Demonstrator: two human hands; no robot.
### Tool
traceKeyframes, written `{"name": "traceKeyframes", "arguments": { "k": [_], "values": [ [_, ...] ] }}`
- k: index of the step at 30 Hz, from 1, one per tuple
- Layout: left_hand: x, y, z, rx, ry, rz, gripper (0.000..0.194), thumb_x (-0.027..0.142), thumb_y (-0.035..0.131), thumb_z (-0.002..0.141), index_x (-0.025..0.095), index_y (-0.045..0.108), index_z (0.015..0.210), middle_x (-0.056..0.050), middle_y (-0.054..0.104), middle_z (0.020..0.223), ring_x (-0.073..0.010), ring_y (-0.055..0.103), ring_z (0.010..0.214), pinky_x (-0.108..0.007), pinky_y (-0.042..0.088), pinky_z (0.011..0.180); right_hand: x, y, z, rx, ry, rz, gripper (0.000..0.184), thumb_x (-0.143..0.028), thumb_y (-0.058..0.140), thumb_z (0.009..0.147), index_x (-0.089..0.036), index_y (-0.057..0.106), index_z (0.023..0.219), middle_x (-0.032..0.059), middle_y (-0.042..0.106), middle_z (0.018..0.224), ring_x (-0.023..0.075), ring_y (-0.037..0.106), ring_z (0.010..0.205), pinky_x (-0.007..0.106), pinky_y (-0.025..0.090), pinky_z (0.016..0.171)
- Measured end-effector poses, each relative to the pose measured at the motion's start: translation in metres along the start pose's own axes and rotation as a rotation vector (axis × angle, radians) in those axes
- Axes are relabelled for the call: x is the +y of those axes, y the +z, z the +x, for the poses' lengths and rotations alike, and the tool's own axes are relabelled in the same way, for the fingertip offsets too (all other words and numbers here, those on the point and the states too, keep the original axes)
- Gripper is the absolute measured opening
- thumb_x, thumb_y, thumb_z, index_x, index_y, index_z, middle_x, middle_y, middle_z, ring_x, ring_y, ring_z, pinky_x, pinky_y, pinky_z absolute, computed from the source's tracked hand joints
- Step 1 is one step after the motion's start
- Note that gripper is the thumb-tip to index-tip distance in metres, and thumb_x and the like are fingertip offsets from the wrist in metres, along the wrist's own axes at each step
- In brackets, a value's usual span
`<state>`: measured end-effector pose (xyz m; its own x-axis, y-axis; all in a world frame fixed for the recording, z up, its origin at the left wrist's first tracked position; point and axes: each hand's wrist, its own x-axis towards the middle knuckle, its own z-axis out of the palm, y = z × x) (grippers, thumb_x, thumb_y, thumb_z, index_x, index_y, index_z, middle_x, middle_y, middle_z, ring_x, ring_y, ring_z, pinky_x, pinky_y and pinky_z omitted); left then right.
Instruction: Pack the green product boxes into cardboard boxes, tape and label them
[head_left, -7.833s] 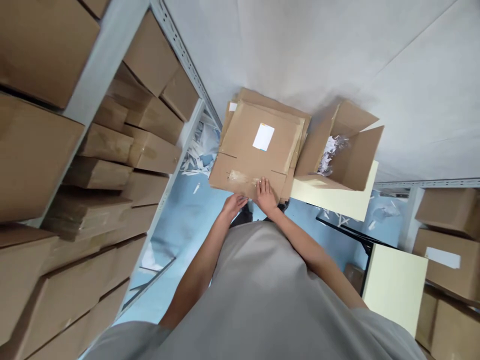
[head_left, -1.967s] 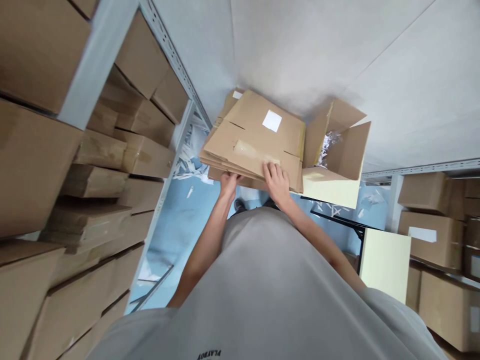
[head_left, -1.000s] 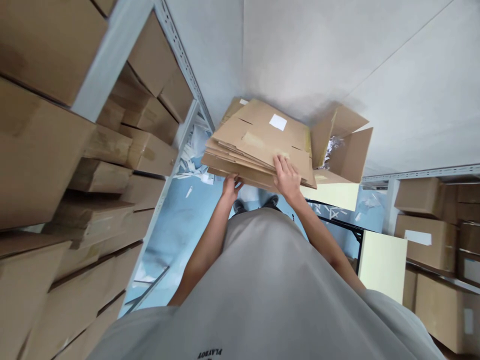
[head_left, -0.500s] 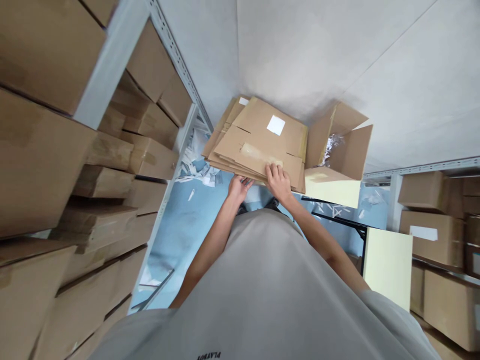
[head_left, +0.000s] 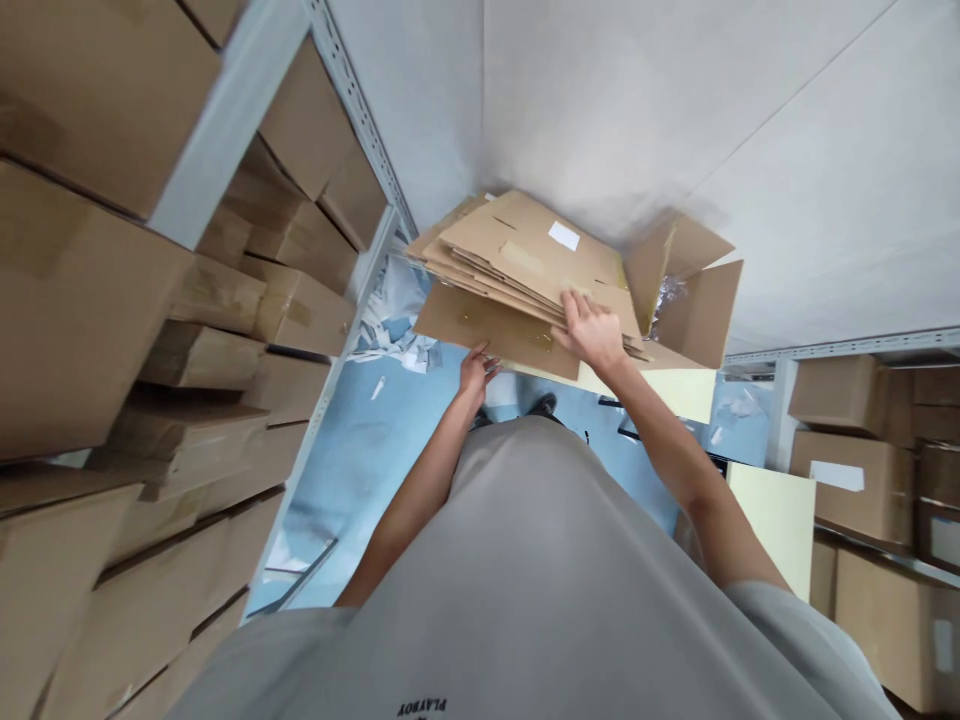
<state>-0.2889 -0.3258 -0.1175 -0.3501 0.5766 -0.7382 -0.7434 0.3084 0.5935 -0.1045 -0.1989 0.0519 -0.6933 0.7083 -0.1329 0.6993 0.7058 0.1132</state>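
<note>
A stack of flattened cardboard boxes (head_left: 540, 235), the top one with a white label, lies against the wall. My right hand (head_left: 594, 332) is closed on the front edge of the upper boxes, which are tilted up. Below them a lower flattened box (head_left: 499, 330) with brown tape juts out toward me, leaving a gap under the raised ones. At that lower box's front edge is my left hand (head_left: 474, 376), its fingers closed on the rim; the underside of the grip is partly hidden.
Right of the stack stands an open carton (head_left: 694, 310) with crumpled clear wrap and paper inside. It rests on a pale yellow tabletop (head_left: 686, 393). Shelves of cardboard boxes (head_left: 217, 290) line the left, and more boxes (head_left: 847, 470) stand at right. Paper scraps (head_left: 397, 340) litter the blue floor.
The upper boxes have been raised at the front by my right hand, which moved right and up. The lower box now shows beneath them, with my left hand at its edge.
</note>
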Motion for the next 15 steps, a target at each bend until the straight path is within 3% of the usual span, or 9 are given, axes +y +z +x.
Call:
{"name": "traceKeyframes", "arguments": {
  "k": [3,8,11,15],
  "values": [
    [-0.010,-0.009,0.007,0.009,-0.062,0.025,0.032,0.016,0.073,0.073,0.021,0.074,0.105,-0.005,0.071,0.098,-0.0161,0.070,0.081,-0.038,0.063,0.095,-0.015,0.006,-0.020,-0.009,-0.032,-0.010,0.066,-0.032,0.055,0.110,0.001,0.047,0.167,0.0337,0.055,0.168,0.0441,0.059,0.145,0.051,0.060,0.106],
    [-0.023,-0.024,0.007,-0.054,-0.108,0.003,0.028,0.017,0.087,0.073,0.023,0.071,0.095,-0.006,0.078,0.097,-0.0204,0.074,0.093,-0.043,0.063,0.101,-0.052,0.047,-0.066,-0.108,-0.088,0.007,0.056,-0.026,0.058,0.106,-0.004,0.061,0.158,0.0300,0.058,0.167,0.0421,0.061,0.149,0.046,0.062,0.105],
    [-0.029,-0.031,0.008,-0.076,-0.137,-0.012,0.034,0.011,0.093,0.068,0.022,0.072,0.093,-0.007,0.080,0.098,-0.0216,0.076,0.097,-0.045,0.064,0.105,-0.050,0.059,-0.073,-0.087,-0.044,0.043,0.057,-0.026,0.061,0.104,-0.006,0.062,0.158,0.0291,0.058,0.167,0.0413,0.060,0.151,0.047,0.061,0.108],
    [-0.037,-0.031,0.020,0.004,-0.151,0.002,0.031,0.013,0.096,0.073,0.019,0.071,0.091,-0.005,0.077,0.091,-0.0168,0.073,0.087,-0.042,0.064,0.104,-0.028,0.047,-0.053,0.006,0.004,0.076,0.062,-0.029,0.061,0.105,-0.009,0.057,0.164,0.0267,0.054,0.171,0.0402,0.057,0.156,0.048,0.057,0.116]
  ]
}}
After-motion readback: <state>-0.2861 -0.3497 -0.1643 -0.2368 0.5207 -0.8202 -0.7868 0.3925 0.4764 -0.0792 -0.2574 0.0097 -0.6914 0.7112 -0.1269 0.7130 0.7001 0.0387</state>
